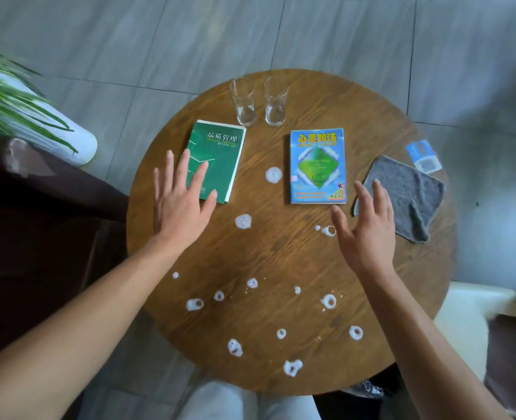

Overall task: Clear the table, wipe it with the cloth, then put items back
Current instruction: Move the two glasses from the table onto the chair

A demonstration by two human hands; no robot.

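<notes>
A round wooden table (290,256) carries several white foam spots (243,221). On its left lies a green book (220,153), and my left hand (181,201) hovers open over the book's lower left corner, fingers spread. A blue book (317,165) lies right of centre. My right hand (365,231) is open just below and right of it, fingertips over the near edge of a grey cloth (408,195) lying flat at the table's right. Two empty clear glasses (244,101) (275,100) stand upright at the back.
A small blue packet (423,154) sits at the table's right edge behind the cloth. A dark sofa arm (38,225) and a potted plant (17,101) stand at the left. A white and dark seat (487,322) is at the right. My knees (244,401) are below the table.
</notes>
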